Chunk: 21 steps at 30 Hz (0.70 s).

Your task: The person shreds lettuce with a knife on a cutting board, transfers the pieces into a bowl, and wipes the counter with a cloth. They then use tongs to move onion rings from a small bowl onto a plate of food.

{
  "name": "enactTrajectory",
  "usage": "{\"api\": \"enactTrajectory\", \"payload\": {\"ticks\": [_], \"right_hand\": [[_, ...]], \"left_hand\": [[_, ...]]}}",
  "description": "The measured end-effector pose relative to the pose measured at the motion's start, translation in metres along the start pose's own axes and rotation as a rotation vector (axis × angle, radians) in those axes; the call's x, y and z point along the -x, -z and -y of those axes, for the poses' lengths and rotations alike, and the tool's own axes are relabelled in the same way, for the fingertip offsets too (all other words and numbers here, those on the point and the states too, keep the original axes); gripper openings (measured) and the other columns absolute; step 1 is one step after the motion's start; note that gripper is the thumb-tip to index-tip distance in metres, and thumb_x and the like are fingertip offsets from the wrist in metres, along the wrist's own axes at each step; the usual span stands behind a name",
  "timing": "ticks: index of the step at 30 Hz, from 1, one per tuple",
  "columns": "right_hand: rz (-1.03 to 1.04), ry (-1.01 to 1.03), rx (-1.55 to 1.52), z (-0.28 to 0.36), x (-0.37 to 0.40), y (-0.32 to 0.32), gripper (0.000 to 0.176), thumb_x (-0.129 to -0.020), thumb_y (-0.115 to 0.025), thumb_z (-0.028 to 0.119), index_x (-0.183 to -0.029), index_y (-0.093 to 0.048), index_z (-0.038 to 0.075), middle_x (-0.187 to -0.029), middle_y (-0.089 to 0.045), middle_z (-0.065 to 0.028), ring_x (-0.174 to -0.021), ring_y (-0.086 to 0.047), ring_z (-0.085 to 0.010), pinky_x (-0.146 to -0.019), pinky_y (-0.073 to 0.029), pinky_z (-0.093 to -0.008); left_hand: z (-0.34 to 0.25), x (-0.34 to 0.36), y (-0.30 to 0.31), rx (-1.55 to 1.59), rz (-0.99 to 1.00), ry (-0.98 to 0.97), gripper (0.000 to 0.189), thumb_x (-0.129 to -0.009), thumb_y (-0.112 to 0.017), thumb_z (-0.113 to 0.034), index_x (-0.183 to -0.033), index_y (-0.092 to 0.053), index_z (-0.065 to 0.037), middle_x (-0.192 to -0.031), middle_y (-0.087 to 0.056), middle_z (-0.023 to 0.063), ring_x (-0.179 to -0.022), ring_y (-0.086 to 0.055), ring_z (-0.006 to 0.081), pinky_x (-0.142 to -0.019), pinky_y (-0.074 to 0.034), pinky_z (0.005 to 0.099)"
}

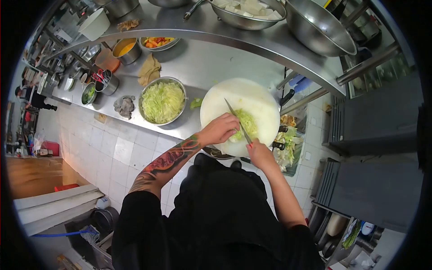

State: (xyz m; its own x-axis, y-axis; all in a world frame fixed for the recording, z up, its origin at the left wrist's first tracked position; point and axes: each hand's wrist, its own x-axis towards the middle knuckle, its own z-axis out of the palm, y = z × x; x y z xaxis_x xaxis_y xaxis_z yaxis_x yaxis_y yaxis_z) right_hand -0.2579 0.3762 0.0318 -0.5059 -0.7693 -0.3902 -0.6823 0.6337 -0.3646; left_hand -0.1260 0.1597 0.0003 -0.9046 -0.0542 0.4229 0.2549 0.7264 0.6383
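Knife (pixel 245 133) among shredded greens (pixel 248 120) on a round board (pixel 265 101)

The right hand (pixel 259 155) grips the knife by its handle. The left hand (pixel 222 128) curls beside the blade (pixel 231 109); whether it grips greens cannot be told. A metal bowl (pixel 163 124) of similar shreds (pixel 163 101) stands left of the board.

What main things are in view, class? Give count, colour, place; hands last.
Counter: 1, grey, ahead
Cutting board: 1, white, on the counter
Knife: 1, grey, over the board
Shredded greens: 1 pile, pale green, on the board
Bowl of greens: 1, steel, left of the board
Cloths: 2, tan and grey, near that bowl
Bowl of white chunks: 1, steel, on the shelf
Wide bowl: 1, steel, shelf's right
Pot: 1, steel, orange contents, counter's left
Leaves: many, mostly green, right of the board
Left hand: 1, bare, at the shredded greens
Right hand: 1, bare, on the knife
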Motion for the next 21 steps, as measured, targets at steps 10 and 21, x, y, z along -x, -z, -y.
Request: {"api": "enactTrajectory", "payload": {"ticks": [10,21], "right_hand": [[0.013,0.021,-0.044,0.002,-0.012,0.001,0.038,-0.105,-0.058,0.038,-0.110,-0.059,0.000,-0.093,-0.074,-0.0281,-0.090,-0.072,-0.0488,-0.080,-0.056,-0.0586],[-0.006,0.040,-0.016,0.018,0.008,0.029,0.036,-0.105,-0.059,0.035,-0.110,-0.059,-0.001,-0.094,-0.073,-0.0289,-0.089,-0.072,-0.0492,-0.080,-0.056,-0.0578]], "left_hand": [[-0.002,0.003,-0.001,-0.017,-0.043,0.009,0.015,-0.091,-0.071,-0.007,-0.105,-0.066,-0.007,-0.118,-0.066,0.0129,-0.116,-0.059,0.0372,-0.099,-0.050,0.0452],[0.002,0.004,-0.004,-0.044,-0.036,0.009,0.015,-0.091,-0.073,-0.010,-0.105,-0.067,-0.008,-0.118,-0.066,0.0106,-0.114,-0.061,0.0359,-0.097,-0.052,0.0434]]}}
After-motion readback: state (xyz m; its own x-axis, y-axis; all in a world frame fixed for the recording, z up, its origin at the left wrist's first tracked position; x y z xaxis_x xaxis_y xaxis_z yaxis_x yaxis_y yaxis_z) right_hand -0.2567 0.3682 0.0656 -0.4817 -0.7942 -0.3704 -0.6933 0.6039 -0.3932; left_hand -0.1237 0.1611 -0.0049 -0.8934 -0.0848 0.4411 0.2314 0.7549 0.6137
